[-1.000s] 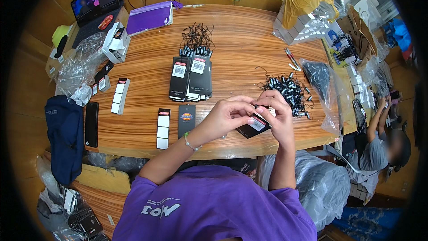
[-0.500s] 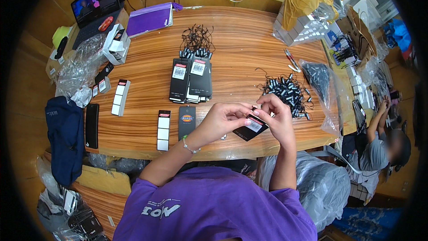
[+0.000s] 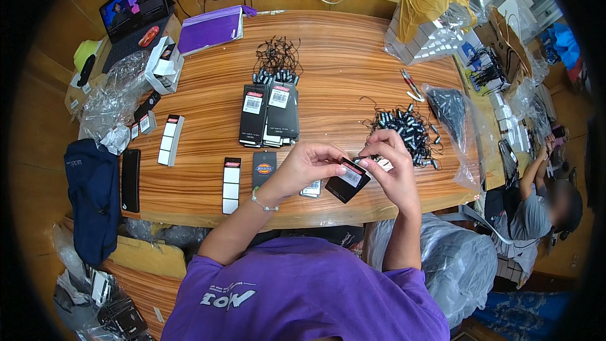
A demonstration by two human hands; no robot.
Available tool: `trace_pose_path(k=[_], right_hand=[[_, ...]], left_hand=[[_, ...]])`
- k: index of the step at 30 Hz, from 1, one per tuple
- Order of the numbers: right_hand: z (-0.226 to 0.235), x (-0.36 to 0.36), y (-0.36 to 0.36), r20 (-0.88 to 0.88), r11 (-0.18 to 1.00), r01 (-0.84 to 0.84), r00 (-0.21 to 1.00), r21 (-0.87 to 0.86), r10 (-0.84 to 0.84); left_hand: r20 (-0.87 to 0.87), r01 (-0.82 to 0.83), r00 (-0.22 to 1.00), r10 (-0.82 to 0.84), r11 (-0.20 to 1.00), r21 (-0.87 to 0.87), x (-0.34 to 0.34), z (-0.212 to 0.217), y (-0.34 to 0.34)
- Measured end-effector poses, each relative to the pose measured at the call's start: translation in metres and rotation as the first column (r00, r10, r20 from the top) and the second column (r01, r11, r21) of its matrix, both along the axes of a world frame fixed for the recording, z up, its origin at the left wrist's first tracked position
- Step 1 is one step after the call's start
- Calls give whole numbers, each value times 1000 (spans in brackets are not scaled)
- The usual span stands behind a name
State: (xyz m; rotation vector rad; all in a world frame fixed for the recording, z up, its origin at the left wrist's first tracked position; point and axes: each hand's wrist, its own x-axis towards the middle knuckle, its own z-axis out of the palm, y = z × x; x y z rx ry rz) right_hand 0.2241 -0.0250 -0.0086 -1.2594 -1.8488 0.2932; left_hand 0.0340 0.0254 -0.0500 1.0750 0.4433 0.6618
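My left hand pinches a black hang tag with a white label by its upper left corner. At the tag's top edge, the closed fingers of my right hand hold a short dark cord, mostly hidden by the fingertips. Just beyond my right hand lies a heap of black tag cords with pale plastic ends. Farther left, black hang tags are stacked in two piles, their cords bunched above them. Beneath my left wrist lies a grey tag, and a white-labelled tag shows partly beside it.
Label strips and a narrow stack lie to the left, near a black tag pile. Pliers and a plastic bag of cords are at right. A purple folder lies at the back. Another person works far right.
Both hands have shifted slightly; the left has drawn left, opening a gap between them. The hang tag has moved a little left and down, and the white-labelled tag below shows more.
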Motion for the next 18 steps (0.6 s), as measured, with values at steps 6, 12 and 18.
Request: trace_pose_path(k=[6, 12, 18], right_hand=[[-3, 3, -8, -618, 706, -377, 778, -599, -109], [-16, 36, -8, -736, 774, -435, 675, -460, -59], [-44, 66, -6, -963, 847, -510, 269, -151, -10]], left_hand=[[171, 94, 983, -61, 976, -197, -9, -3, -1], [266, 102, 964, -10, 936, -336, -17, -6, 2], [238, 87, 971, -2, 933, -348, -23, -15, 10]])
